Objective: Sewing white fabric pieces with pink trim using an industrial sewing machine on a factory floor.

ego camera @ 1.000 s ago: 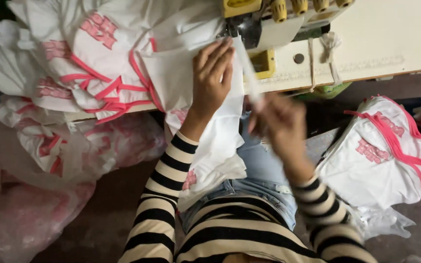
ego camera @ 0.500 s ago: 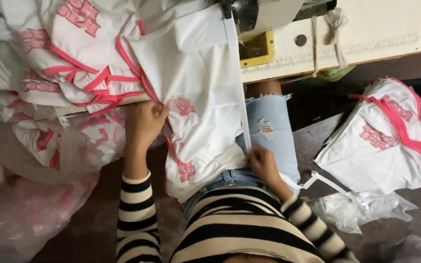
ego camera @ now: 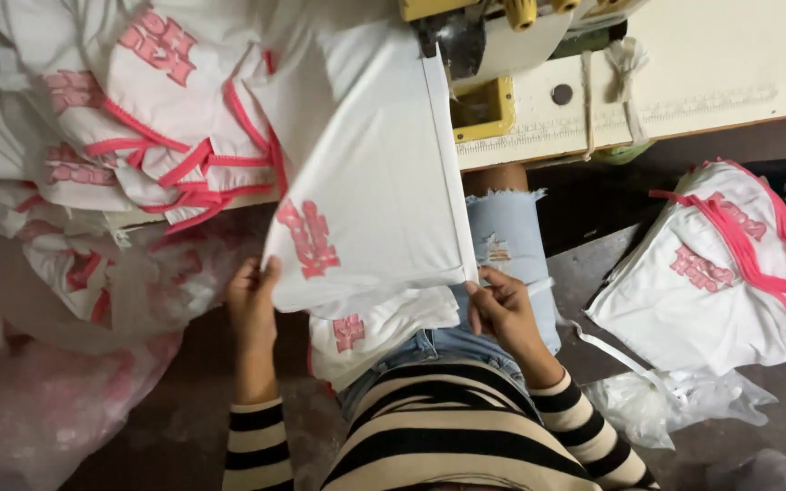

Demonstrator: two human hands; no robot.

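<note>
**Both hands hold the white panel taut below the machine**

Our left hand (ego camera: 252,300) has its fingers closed on the lower left corner of the flat white fabric panel with a pink print (ego camera: 366,209). Our right hand (ego camera: 502,305) pinches the lower right corner at the hemmed edge, fingers curled tight. The panel stretches from our lap up to the grey and yellow sewing machine (ego camera: 484,45) on the pale wooden desk (ego camera: 730,64). Beneath it a second white printed piece (ego camera: 366,336) lies on our jeans. To the left, a heap of white garments with pink trim (ego camera: 138,118) rests on the desk edge; to the right, a smaller pile of the same garments (ego camera: 720,264) sits on the floor.
</note>
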